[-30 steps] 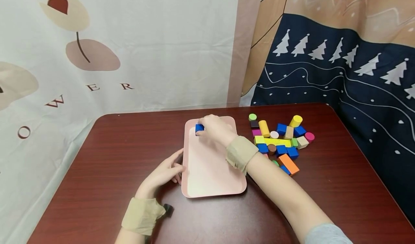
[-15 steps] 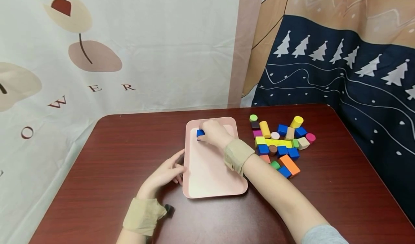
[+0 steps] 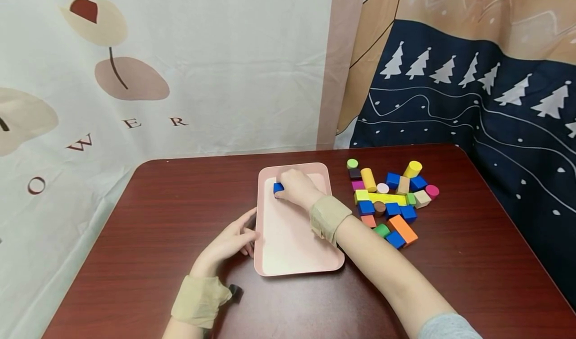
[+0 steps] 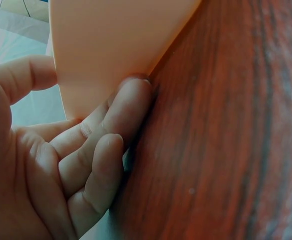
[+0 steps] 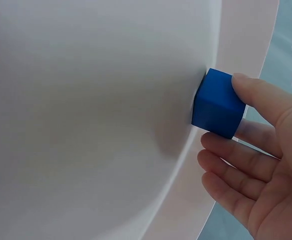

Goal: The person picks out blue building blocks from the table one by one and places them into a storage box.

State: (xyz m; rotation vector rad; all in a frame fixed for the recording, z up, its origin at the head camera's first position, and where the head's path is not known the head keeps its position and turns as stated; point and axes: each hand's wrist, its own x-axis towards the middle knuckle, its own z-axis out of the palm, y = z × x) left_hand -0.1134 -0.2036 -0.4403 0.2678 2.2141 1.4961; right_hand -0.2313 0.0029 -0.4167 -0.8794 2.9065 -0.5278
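Note:
A blue cube block is pinched by my right hand, the thumb on one side and fingers on the other. The block sits at the far left corner of the pink tray, touching or nearly touching its floor close to the sloping wall. In the head view, that hand covers part of the block and the tray's far end. My left hand holds the tray's left side. The left wrist view shows its thumb on the rim and its curled fingers against the outer wall, near the tabletop.
Right of the tray lies a loose group of coloured wooden blocks, among them a long yellow bar, an orange block, a green cylinder and several blue cubes. Printed curtains hang behind the brown table.
My right hand has come slightly nearer and lower with the blue block, then nearly stopped. The left hand keeps its place on the tray. The head view has shifted a little.

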